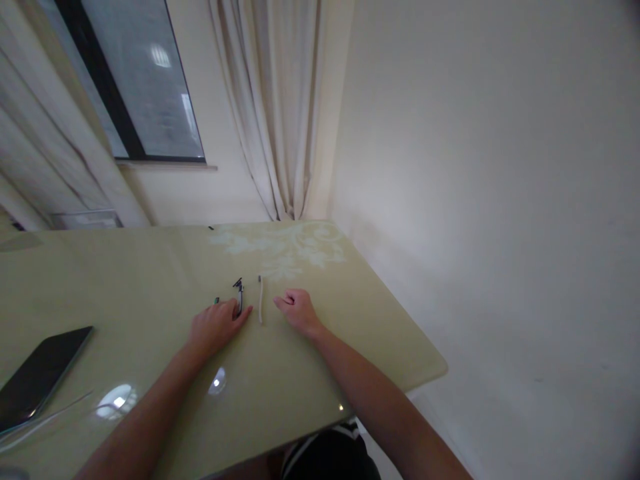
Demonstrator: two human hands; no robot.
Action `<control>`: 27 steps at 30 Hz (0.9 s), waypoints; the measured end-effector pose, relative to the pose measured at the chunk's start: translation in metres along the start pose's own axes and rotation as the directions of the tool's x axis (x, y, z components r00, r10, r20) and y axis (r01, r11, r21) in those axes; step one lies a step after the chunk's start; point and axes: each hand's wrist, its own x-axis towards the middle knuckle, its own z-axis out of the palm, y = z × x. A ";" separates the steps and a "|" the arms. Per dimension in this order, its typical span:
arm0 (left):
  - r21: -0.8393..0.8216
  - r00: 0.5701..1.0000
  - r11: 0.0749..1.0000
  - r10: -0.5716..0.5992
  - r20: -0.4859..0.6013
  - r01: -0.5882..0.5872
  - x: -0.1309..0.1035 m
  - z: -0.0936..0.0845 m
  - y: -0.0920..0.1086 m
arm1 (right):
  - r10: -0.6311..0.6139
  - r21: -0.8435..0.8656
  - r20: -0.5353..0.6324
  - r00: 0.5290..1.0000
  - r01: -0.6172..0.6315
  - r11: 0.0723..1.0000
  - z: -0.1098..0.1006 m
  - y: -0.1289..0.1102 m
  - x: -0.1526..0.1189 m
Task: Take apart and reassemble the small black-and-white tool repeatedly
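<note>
My left hand (216, 327) rests low on the table, its thumb stretched out to the right and apart from the fingers. Between that thumb and the fingers lies a slim, dark and silver object with a crosswise head, looking like a razor (241, 297); I see no firm grip on it. Past the fingers shows a small green and black tip (217, 301), mostly hidden. A pale toothbrush (261, 303) with a dark head lies lengthwise between my hands, touched by neither. To its right, my right hand (299, 311) is curled into a loose fist on the table, nothing visible in it.
A dark tablet or large phone (43, 373) lies at the left, with a white cable (37, 427) by it. A small black piece (211, 228) sits at the glossy table's (150, 280) far edge. The wall (500, 233) runs along the right; curtains (275, 100) hang behind.
</note>
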 end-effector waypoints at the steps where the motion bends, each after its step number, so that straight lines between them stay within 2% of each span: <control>1: 0.006 1.000 1.000 0.000 -0.001 0.000 0.001 0.001 0.000 | 0.001 -0.008 0.006 1.000 -0.001 1.000 0.000 0.000 0.000; 4: -0.004 1.000 1.000 -0.019 -0.004 0.019 0.005 0.005 -0.003 | -0.001 -0.012 0.045 0.999 0.001 1.000 0.000 0.001 -0.001; 7: -0.070 0.998 0.996 -0.057 -0.018 0.056 0.009 0.003 -0.008 | -0.013 0.053 0.110 0.994 0.007 0.999 -0.002 0.001 -0.001; 10: -0.147 0.994 0.988 -0.058 -0.090 0.044 0.006 -0.005 -0.006 | -0.016 0.144 0.151 0.988 -0.006 0.990 -0.003 -0.002 0.001; 13: -0.175 0.977 0.982 0.040 -0.210 -0.077 -0.004 -0.013 0.015 | 0.014 0.309 0.184 0.983 -0.071 0.948 -0.003 -0.007 0.003; 17: -0.189 0.915 0.924 0.269 -0.301 -0.334 -0.022 -0.010 0.058 | -0.026 0.557 0.201 0.979 -0.092 0.826 -0.002 -0.015 0.000; 20: -0.222 0.908 0.902 0.299 -0.293 -0.369 -0.029 -0.001 0.072 | -0.012 0.615 0.230 0.973 -0.136 0.777 -0.003 -0.016 -0.003; 24: -0.340 0.911 0.852 0.324 -0.255 -0.398 -0.025 0.008 0.057 | -0.006 0.625 0.226 0.974 -0.141 0.768 -0.012 -0.013 -0.002; 27: -0.566 0.916 0.726 0.249 -0.313 -0.391 -0.016 0.009 0.042 | -0.049 0.606 0.293 0.955 -0.146 0.782 -0.023 -0.014 0.002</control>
